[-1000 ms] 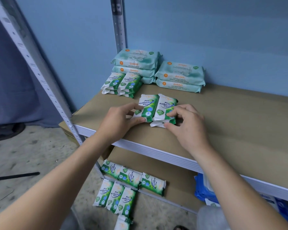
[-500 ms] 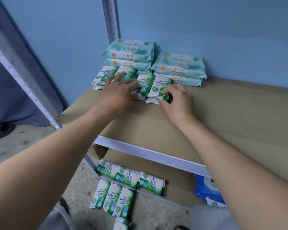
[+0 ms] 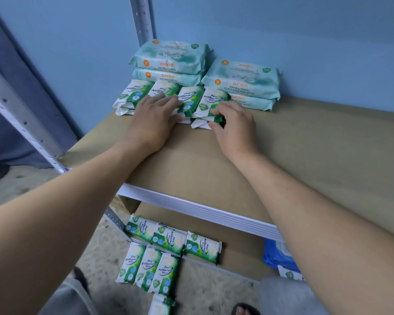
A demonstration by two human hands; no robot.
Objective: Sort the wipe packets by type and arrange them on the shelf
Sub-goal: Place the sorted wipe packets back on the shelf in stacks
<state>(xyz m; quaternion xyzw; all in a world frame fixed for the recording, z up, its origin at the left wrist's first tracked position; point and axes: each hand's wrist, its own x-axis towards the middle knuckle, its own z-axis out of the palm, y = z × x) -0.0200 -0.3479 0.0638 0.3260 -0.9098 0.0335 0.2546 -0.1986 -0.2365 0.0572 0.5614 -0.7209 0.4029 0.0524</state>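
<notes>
View: one wide-angle camera worn on the person's head.
Position: above the front edge (image 3: 191,205) of the shelf (image 3: 305,155), a little left of its middle.
Facing: forward and steeply down, towards the blue wall (image 3: 282,30) and the grey upright post (image 3: 142,19) at the shelf's back left.
Nearness: arm's reach. Both forearms enter at the bottom corners and meet mid-frame, where the left hand (image 3: 154,126) and right hand (image 3: 236,128) lie at the green pine packets (image 3: 191,96).
Upper frame: wall and post.
Lower frame: the lower shelf (image 3: 241,242) and the floor (image 3: 96,246), seen almost straight down.
Lens effect: the shelf's front edge runs slanted, from left down to right.
</notes>
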